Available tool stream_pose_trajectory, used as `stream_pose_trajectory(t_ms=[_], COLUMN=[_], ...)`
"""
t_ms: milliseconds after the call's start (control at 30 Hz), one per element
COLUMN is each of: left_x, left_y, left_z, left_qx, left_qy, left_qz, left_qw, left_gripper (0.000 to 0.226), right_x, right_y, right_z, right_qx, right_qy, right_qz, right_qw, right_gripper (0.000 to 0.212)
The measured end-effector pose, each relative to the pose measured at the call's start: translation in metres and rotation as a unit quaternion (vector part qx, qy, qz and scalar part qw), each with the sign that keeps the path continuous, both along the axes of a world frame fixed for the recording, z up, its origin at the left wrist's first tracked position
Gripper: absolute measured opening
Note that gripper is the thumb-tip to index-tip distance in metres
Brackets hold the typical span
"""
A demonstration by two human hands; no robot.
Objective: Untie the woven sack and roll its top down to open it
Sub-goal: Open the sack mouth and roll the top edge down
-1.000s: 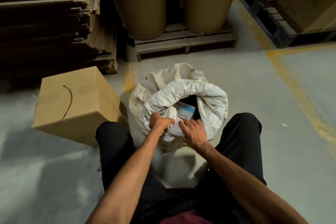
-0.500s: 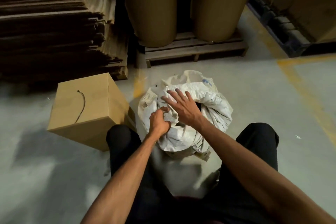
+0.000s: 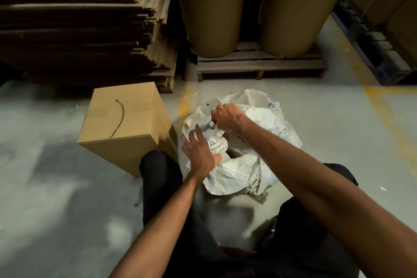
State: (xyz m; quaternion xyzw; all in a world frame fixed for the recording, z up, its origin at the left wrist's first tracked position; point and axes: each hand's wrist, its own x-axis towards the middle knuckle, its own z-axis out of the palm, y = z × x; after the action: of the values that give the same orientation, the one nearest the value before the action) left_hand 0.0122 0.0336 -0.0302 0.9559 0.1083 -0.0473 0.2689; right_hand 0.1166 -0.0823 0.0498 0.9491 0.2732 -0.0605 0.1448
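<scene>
- Right hand [image 3: 226, 117] pinching woven sack [image 3: 239, 165] rim at far side.
- Left hand [image 3: 198, 152] spread, fingers straight, pressing near fold.
- Best rolled outward evenly, small turns.

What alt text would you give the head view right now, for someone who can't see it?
A person's right hand grips a bunched fold of the white woven sack at its far rim while the left hand lies against its near-left side, fingers fairly straight. The sack stands on a concrete floor between the person's knees, with a closed cardboard box beside it.
</scene>
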Motion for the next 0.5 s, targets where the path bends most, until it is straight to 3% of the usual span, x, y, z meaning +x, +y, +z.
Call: stream_pose_trajectory(t_ms=[67,133,300,400,500], left_x=[0.01,0.018,0.046,0.062,0.065], left_y=[-0.011,-0.014,0.02,0.041,0.052], left_z=[0.003,0.01,0.022,0.008,-0.012], left_qx=[-0.068,-0.106,-0.201,-0.247,-0.327], left_qy=[0.02,0.052,0.144,0.241,0.281], left_qz=[0.031,0.066,0.04,0.091,0.14], left_qw=[0.997,0.991,0.968,0.934,0.892], left_gripper=[0.133,0.121,0.021,0.019,0.029], right_x=[0.003,0.009,0.02,0.015,0.003], right_y=[0.003,0.002,-0.011,-0.018,-0.025], right_z=[0.01,0.018,0.028,0.024,0.015], right_qx=[-0.004,-0.004,0.038,0.111,0.081], right_qy=[0.014,0.046,0.158,0.093,0.012], right_qz=[-0.009,-0.026,-0.069,-0.02,0.022], right_qw=[1.0,0.999,0.984,0.989,0.996], right_gripper=[0.033,0.031,0.036,0.045,0.087])
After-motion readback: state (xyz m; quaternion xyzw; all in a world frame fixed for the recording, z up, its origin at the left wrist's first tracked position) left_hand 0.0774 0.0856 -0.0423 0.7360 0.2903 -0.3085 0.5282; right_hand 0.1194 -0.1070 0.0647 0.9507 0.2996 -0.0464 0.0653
